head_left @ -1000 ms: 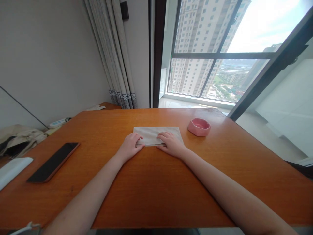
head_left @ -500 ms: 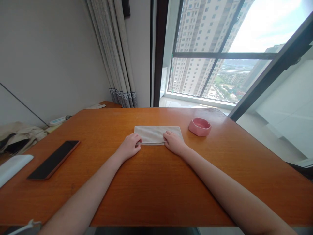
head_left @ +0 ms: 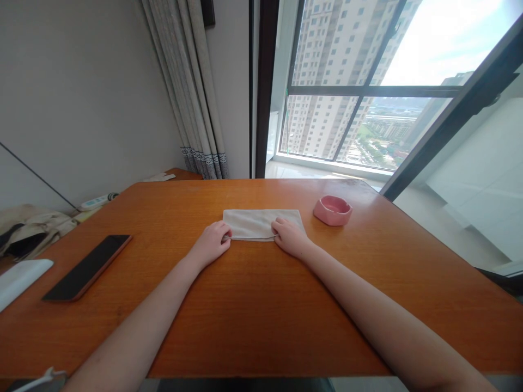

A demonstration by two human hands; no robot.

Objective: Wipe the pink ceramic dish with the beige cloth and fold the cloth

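A white folded cloth (head_left: 253, 224) lies flat on the brown wooden table (head_left: 245, 305), its long side facing me. My left hand (head_left: 212, 239) is at the near left corner, with fingers curled and pinching the cloth's edge. Further right, my right hand (head_left: 289, 237) rests over the cloth's near right part, its fingers bent and closed on the front edge. The thumbs and fingertips are partly hidden. Just right of the cloth stands a pink ashtray-like dish (head_left: 332, 210), touched by neither hand.
On the left of the table lies a dark flat slab with a reddish edge (head_left: 87, 268), beside a white object (head_left: 24, 280) cut off by the frame. Crumpled fabric (head_left: 35, 231) and a power strip (head_left: 96, 202) are at the far left. A large window (head_left: 368, 92) is beyond the table.
My left hand has shifted slightly left along the cloth's near edge, at its corner. The right hand and the cloth stay nearly as they were.
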